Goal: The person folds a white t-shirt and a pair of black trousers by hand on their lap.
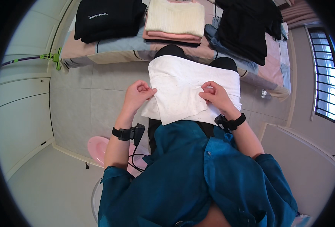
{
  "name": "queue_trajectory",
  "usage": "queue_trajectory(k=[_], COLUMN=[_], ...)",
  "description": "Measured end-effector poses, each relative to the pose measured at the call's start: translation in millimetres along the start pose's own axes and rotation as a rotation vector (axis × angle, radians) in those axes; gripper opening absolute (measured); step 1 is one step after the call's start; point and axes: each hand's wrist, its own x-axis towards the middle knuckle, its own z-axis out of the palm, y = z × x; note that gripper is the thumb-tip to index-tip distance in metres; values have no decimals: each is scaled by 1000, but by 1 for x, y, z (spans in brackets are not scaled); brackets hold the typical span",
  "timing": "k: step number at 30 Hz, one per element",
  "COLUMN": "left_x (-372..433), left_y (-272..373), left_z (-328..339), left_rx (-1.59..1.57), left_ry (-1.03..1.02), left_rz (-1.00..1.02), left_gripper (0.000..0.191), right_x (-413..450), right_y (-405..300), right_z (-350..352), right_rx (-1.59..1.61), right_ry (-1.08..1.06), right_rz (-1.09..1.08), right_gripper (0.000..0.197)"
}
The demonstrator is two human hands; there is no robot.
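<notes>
A white speckled cloth (181,88), partly folded over itself, lies across my lap. At its left edge, my left hand (139,93) pinches the fabric between thumb and forefinger. My right hand (214,95) holds a part of the upper layer near the cloth's right side, its fingers bent. A corner of that layer points down towards my shirt. Both wrists wear black straps with small devices, and a cable runs from the left one.
Ahead, a bed (116,52) bears black folded clothes (108,22), a cream and pink stack (174,20), and black garments over denim (244,31). A green-headed mop (55,58) leans left. Pink plastic (98,147) is beside me, a barred window (323,73) right.
</notes>
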Motion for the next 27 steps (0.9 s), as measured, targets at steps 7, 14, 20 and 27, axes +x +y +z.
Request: queue_trajectory(k=[7, 14, 20, 27], left_x=[-6, 4, 12, 23], left_y=[23, 19, 14, 23], left_z=[9, 4, 3, -1], left_rx=[264, 259, -102, -10], left_ry=[-18, -84, 8, -200], left_rz=[-104, -129, -132, -99], left_gripper=[24, 26, 21, 41], right_x=[-5, -8, -5, -1], right_y=[-9, -16, -11, -8], right_z=[-4, -5, -7, -13], right_rx=[-49, -96, 39, -2], right_ry=[-74, -73, -70, 31], right_rz=[6, 13, 42, -53], right_gripper=[26, 36, 40, 39])
